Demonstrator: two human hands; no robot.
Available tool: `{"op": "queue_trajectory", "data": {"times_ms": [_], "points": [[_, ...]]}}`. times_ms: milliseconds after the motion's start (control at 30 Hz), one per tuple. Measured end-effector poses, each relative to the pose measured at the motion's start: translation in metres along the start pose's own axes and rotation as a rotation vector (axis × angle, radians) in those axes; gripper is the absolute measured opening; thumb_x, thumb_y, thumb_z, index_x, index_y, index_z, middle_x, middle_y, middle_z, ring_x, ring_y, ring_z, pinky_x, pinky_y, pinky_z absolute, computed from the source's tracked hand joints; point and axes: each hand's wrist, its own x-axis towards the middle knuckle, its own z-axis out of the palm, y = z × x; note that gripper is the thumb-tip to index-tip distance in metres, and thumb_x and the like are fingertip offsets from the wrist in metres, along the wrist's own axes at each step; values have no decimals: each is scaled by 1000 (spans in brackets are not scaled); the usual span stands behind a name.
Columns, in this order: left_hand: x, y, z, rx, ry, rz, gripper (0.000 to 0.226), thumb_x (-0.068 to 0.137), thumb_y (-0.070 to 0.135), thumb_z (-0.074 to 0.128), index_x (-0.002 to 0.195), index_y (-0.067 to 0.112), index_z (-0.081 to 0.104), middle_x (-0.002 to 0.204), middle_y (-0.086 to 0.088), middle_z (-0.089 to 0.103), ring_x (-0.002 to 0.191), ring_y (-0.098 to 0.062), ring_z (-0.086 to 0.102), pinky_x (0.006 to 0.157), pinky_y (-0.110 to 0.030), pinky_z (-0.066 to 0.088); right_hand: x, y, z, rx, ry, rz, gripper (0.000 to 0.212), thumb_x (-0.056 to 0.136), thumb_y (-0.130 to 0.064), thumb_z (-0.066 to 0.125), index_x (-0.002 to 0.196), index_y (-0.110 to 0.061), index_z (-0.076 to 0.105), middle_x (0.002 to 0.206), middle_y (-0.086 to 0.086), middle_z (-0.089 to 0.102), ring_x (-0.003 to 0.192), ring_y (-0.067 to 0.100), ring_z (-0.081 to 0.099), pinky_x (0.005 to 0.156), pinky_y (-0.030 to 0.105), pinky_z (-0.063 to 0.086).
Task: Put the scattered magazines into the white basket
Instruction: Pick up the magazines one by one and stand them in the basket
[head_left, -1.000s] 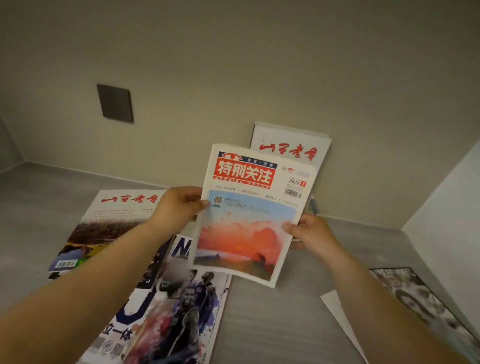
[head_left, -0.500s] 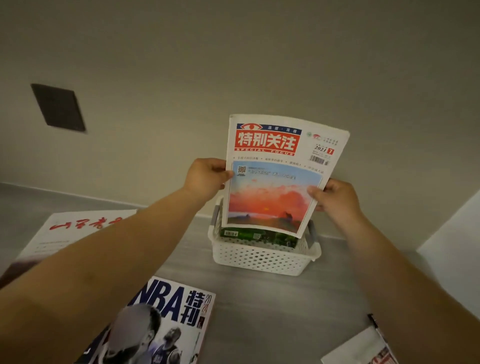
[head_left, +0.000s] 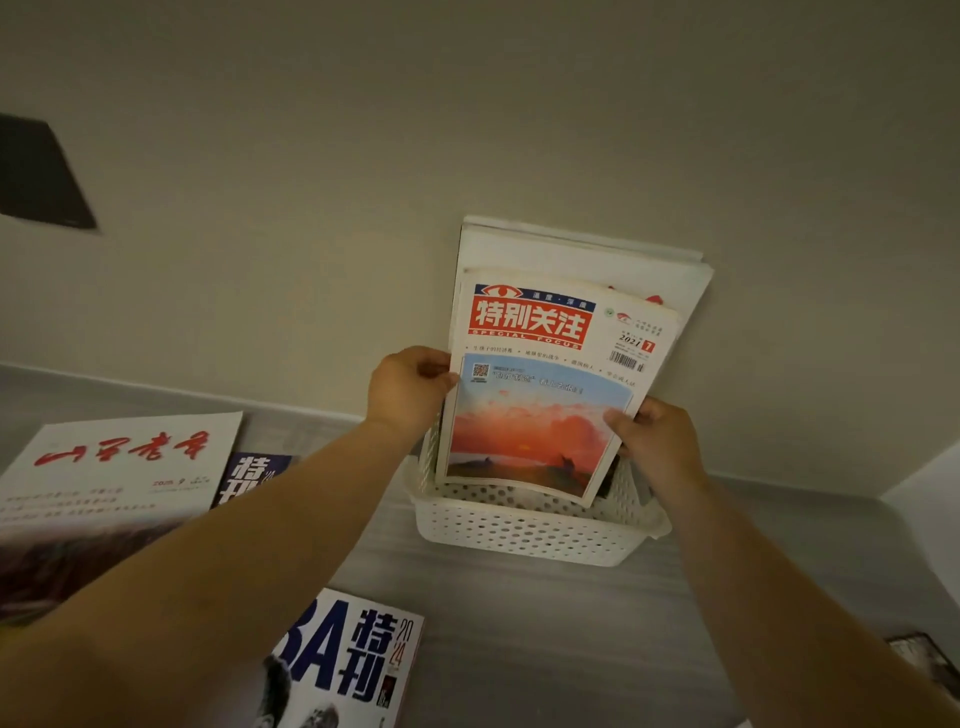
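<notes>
Sunset magazine (head_left: 540, 415), pinched by left hand (head_left: 410, 389) and right hand (head_left: 655, 441), in white basket (head_left: 530, 532); taller magazines (head_left: 571, 254) behind.

A red masthead block with white characters, topped by a blue band, crowns the sunset-cover magazine (head_left: 545, 405), its picture orange-red under pale blue. The basket (head_left: 524, 535) is white, dotted with holes; the surface (head_left: 545, 623) streaked grey; the wall (head_left: 467, 130) beige; a nearby magazine (head_left: 119, 467) white with red brushstroke lettering.
</notes>
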Motion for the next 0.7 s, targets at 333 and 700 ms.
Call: {"op": "queue_trajectory", "data": {"times_ms": [333, 700], "points": [[3, -2, 11, 135, 73, 183, 27, 89, 11, 47, 115, 14, 56, 117, -9, 64, 105, -24, 58, 80, -26, 40, 13, 3, 11, 1, 57, -47, 24, 84, -10, 56, 107, -4, 61, 114, 15, 65, 94, 27, 61, 83, 38, 51], [-6, -3, -8, 220, -10, 119, 47, 83, 27, 57, 127, 15, 44, 128, -6, 56, 113, -22, 53, 92, -35, 44, 4, 10, 10, -114, 194, -67, 39, 82, -11, 60, 116, -4, 43, 120, 16, 53, 89, 19, 54, 62, 17, 39]]}}
